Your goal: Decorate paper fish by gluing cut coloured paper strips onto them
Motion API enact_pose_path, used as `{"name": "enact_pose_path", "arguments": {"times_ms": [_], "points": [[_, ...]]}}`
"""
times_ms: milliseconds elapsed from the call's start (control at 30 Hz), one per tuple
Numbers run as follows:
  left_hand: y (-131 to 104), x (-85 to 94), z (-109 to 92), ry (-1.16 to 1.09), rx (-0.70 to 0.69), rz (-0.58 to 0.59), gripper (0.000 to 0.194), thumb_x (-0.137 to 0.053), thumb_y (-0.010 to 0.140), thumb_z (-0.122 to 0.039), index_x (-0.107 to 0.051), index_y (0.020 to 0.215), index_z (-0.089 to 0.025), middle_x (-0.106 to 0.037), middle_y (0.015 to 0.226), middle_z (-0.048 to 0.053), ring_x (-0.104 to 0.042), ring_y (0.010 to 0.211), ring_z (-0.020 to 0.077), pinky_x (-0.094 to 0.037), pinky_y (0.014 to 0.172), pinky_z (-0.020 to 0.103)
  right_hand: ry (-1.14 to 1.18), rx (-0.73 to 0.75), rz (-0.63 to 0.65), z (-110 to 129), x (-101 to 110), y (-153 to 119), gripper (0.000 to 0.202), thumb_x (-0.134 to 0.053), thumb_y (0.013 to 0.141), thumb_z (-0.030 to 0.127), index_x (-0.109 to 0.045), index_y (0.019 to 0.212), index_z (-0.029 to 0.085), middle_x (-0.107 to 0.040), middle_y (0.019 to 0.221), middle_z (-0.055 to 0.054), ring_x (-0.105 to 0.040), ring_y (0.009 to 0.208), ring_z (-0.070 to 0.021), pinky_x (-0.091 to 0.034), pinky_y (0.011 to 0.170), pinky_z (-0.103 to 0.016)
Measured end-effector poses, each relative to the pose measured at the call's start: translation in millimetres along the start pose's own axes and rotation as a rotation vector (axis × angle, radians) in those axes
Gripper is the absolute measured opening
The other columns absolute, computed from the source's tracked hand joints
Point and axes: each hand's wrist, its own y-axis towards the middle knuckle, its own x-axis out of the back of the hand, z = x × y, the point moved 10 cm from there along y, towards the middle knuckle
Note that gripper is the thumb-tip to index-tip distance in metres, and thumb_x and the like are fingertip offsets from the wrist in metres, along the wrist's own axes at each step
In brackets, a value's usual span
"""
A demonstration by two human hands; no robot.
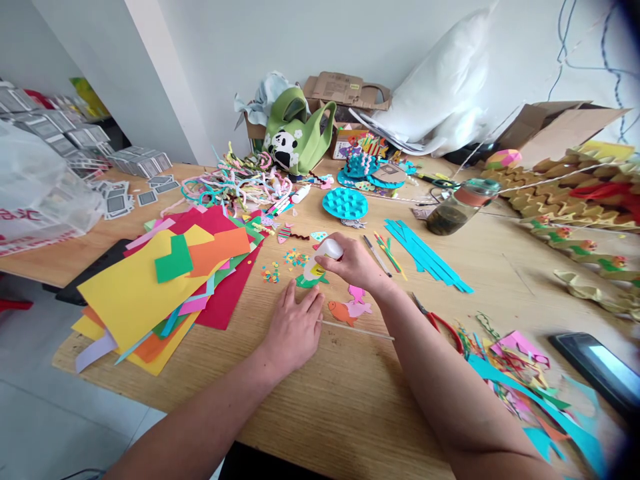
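Note:
A white glue bottle is in my right hand, tipped with its nozzle down over a green paper fish. My left hand lies flat with its fingers stretched out, and the fingertips touch the near edge of the green fish. Small confetti dots are scattered just beyond the fish. Orange and pink paper fish rest to the right of my left hand. A thin white stick runs from beside that hand toward my right forearm.
Coloured paper sheets are piled on the left. Red-handled scissors, paper scraps and a phone lie on the right. Blue strips, a glass jar and a blue disc sit farther back, near a green panda bag.

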Motion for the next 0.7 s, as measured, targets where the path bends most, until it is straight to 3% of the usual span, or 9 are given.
{"name": "enact_pose_path", "arguments": {"times_ms": [700], "points": [[0, 0.1, -1, -0.014, -0.002, -0.002, 0.043, -0.044, 0.092, -0.026, -0.054, 0.133, -0.019, -0.050, 0.144, 0.003, -0.033, 0.136, 0.0398, -0.035, 0.108, 0.056, -0.162, 0.003, -0.108, 8, 24, -2, 0.020, -0.060, 0.073, 0.035, -0.057, 0.081, 0.017, -0.063, 0.069, -0.002, -0.053, 0.059, -0.0139, -0.039, 0.055, -0.025]]}}
